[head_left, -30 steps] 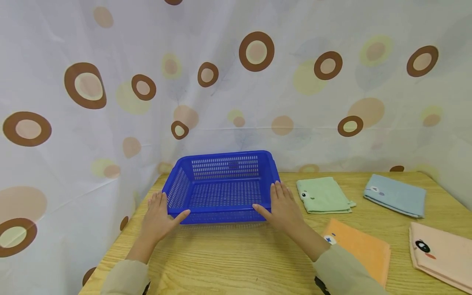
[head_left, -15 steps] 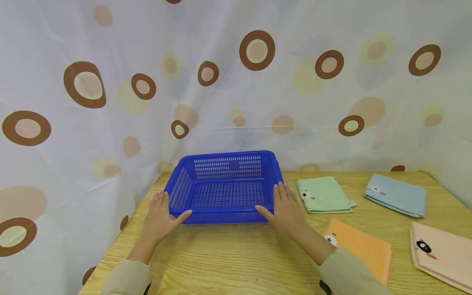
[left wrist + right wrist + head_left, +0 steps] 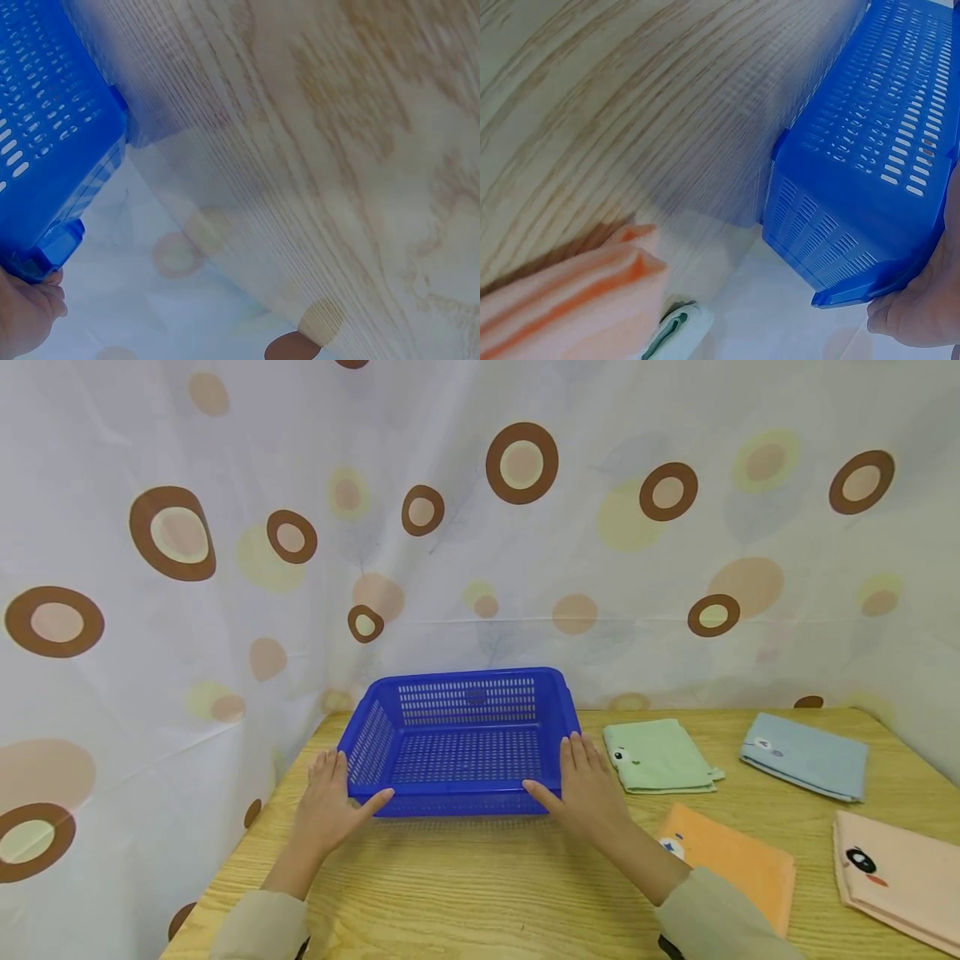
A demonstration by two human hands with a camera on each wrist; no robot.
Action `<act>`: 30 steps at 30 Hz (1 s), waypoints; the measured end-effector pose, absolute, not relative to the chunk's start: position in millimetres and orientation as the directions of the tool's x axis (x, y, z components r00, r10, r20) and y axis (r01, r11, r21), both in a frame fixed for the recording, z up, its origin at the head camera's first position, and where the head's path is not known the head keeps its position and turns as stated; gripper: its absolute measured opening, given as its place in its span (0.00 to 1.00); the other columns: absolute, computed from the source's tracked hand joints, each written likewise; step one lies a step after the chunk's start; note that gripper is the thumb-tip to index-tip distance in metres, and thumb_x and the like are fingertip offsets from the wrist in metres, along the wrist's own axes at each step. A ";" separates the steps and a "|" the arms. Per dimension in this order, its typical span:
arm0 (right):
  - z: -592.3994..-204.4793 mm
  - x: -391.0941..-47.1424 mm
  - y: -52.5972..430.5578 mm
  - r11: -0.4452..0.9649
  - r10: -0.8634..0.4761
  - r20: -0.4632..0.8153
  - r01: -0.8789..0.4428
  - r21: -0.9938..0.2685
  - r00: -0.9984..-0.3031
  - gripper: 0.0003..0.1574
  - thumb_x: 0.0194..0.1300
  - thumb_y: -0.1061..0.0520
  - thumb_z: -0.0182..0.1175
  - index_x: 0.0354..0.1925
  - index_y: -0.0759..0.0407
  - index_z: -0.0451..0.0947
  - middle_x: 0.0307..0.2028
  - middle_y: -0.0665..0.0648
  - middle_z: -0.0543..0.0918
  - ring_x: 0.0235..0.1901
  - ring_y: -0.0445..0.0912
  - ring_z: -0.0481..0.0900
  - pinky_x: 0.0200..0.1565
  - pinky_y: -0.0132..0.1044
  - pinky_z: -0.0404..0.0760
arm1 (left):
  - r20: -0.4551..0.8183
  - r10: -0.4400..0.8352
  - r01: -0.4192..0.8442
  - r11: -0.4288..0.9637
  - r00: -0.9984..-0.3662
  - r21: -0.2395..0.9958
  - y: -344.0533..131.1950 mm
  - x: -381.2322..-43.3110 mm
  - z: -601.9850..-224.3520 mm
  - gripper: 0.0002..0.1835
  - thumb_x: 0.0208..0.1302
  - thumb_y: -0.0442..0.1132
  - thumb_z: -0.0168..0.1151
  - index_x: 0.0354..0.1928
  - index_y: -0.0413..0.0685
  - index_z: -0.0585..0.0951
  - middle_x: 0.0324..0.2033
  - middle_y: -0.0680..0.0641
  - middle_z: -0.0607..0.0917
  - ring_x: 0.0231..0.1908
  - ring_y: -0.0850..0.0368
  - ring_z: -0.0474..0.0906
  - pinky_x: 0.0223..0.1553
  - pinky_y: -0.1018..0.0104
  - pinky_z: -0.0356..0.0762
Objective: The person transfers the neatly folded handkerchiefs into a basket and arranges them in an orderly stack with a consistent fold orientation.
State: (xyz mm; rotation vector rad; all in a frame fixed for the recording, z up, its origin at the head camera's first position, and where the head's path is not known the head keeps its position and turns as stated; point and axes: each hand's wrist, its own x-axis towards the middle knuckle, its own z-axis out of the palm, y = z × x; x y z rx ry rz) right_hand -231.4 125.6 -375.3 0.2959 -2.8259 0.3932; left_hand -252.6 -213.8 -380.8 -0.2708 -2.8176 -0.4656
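A blue plastic basket with slotted walls sits on the wooden table, nothing inside it. My left hand grips its near left corner, the thumb along the front rim and the fingers at the side. At the near right corner my right hand holds it in the same way. In the left wrist view, fingertips curl beneath the rim of the basket. The right wrist view shows fingers under the basket's rim too.
Right of the basket lie folded cloths: a green one, a blue one, an orange one partly behind the right forearm, and a pale peach one. A patterned curtain hangs behind and left of the table.
The basket has slid slightly to the right, both hands moving along with it. The cloths have stayed where they were.
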 end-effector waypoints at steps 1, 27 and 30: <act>-375.2 -230.7 125.6 0.943 -0.162 0.298 -0.237 -0.235 -0.941 0.55 0.62 0.32 0.46 0.65 0.77 0.52 0.66 0.74 0.55 0.68 0.63 0.46 0.69 0.54 0.47 | 0.295 0.138 0.226 0.931 -0.945 0.288 -213.5 -252.5 -380.7 0.56 0.54 0.67 0.54 0.65 0.22 0.50 0.66 0.25 0.51 0.68 0.31 0.40 0.68 0.41 0.40; -376.3 -223.9 131.7 0.928 -0.165 0.310 -0.254 -0.273 -0.936 0.55 0.62 0.33 0.48 0.64 0.78 0.51 0.66 0.75 0.54 0.68 0.65 0.46 0.68 0.57 0.48 | 0.307 0.140 0.230 0.932 -0.941 0.280 -208.5 -250.1 -383.5 0.56 0.54 0.67 0.54 0.65 0.23 0.51 0.66 0.26 0.52 0.68 0.32 0.41 0.68 0.42 0.40; -375.6 -223.7 131.5 0.928 -0.165 0.308 -0.253 -0.273 -0.937 0.54 0.63 0.33 0.48 0.64 0.78 0.51 0.66 0.75 0.54 0.68 0.65 0.46 0.68 0.57 0.48 | 0.303 0.134 0.224 0.932 -0.944 0.286 -208.3 -249.3 -382.5 0.56 0.54 0.67 0.54 0.65 0.23 0.50 0.66 0.27 0.51 0.68 0.33 0.41 0.68 0.42 0.39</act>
